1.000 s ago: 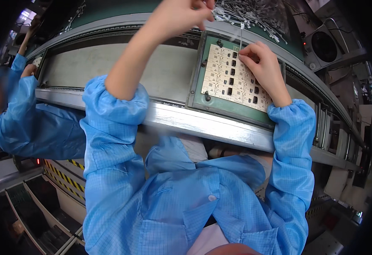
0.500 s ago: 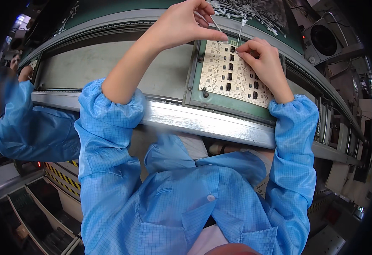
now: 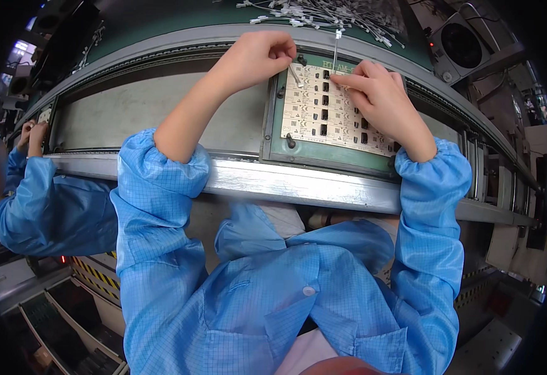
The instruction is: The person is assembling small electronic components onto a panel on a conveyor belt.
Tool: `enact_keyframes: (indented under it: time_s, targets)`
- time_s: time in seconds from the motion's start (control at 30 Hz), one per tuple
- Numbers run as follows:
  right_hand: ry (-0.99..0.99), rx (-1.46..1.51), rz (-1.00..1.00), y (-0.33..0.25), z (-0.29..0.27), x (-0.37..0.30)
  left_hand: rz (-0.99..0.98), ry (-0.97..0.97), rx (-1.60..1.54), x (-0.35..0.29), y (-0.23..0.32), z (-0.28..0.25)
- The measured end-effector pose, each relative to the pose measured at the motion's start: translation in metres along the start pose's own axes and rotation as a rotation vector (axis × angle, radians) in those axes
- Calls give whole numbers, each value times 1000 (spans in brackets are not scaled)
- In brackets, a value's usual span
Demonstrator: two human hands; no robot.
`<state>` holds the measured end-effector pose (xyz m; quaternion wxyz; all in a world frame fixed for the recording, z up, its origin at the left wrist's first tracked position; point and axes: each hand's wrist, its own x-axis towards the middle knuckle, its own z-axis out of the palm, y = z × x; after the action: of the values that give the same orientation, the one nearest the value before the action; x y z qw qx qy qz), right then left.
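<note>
A panel of cream circuit boards (image 3: pixel 295 112) with rows of black components lies in a green carrier (image 3: pixel 311 150) on the conveyor. My left hand (image 3: pixel 266 55) is closed in a pinch on a thin wire lead (image 3: pixel 296 76), whose white tip hangs over the panel's upper left corner. At the panel's top row, my right hand (image 3: pixel 380 94) reaches out its index finger, the tip beside a black component (image 3: pixel 326 74). Its thumb stands apart from that finger. A second wire lead (image 3: pixel 336 50) rises from this fingertip to a white connector; its lower end is partly hidden.
Beyond the conveyor's far rail, a pile of white-ended wire leads (image 3: pixel 323 11) lies on a green surface (image 3: pixel 180 17). The metal front rail (image 3: pixel 298 181) runs between me and the panel. At left, a co-worker in blue sleeves (image 3: pixel 67 206) handles another board. A fan (image 3: pixel 463 51) stands far right.
My left hand has come lower and left, bringing its wire lead over the panel's corner. My right thumb has moved away from the index fingertip. The panel appears farther left in view.
</note>
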<state>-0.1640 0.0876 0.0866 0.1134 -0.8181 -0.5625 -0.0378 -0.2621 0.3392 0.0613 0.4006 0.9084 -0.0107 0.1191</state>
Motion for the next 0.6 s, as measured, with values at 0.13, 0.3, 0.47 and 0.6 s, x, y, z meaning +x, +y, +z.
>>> enact_keyframes:
  time_s: [0.13,0.3,0.47,0.6]
  targets:
    - [230,28,250,20,-20,0,196,-1,229,-5,2,-2]
    - [-185,-224,689,55,-42,-22,218,-96,489,-15,35,-6]
    - [-252,-23,547,69,-50,-22,249,-85,465,-17,31,9]
    - [-291,-77,548,70,-50,-19,348,-60,441,-15,31,6]
